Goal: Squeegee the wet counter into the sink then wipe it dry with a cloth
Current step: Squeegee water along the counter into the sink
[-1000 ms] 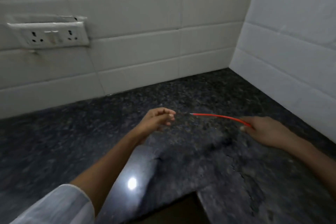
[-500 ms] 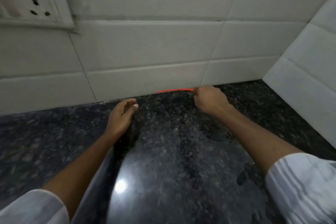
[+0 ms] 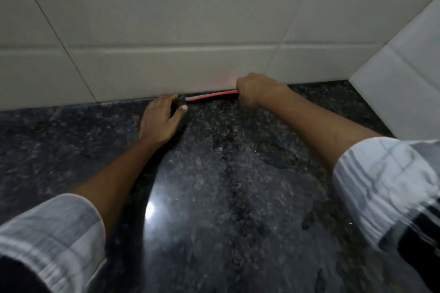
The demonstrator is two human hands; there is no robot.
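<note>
While the red squeegee [image 3: 212,96] lies along the very back of the dark granite counter [image 3: 214,197], its long edge sits against the foot of the white tiled wall [image 3: 166,31], stretched between two hands. A pale strip runs beside the red along its length, and the left end looks dark; which part is the rubber edge is too blurred to tell.

The right hand [image 3: 254,90] is closed in a fist around the right end. The left hand [image 3: 162,119] lies low on the stone, fingers together and reaching toward the wall, thumb tip curled around the dark left end as if steadying it. Both forearms reach forward from rolled, pale striped sleeves [image 3: 385,188].

Water shows as a glossy sheet down the middle of the counter, with a bright lamp reflection near the front and a separate puddle [image 3: 281,162] under the right forearm. No sink or cloth is in view.

Likely risks: if the two hands press unevenly, one end may lift and leave a wet streak. The puddle on the right appears to sit outside the squeegee's span, so a straight pull could miss it. A fast pull may push water over the front edge instead of toward the sink. The sleeves hang close to the wet stone and could get soaked.
</note>
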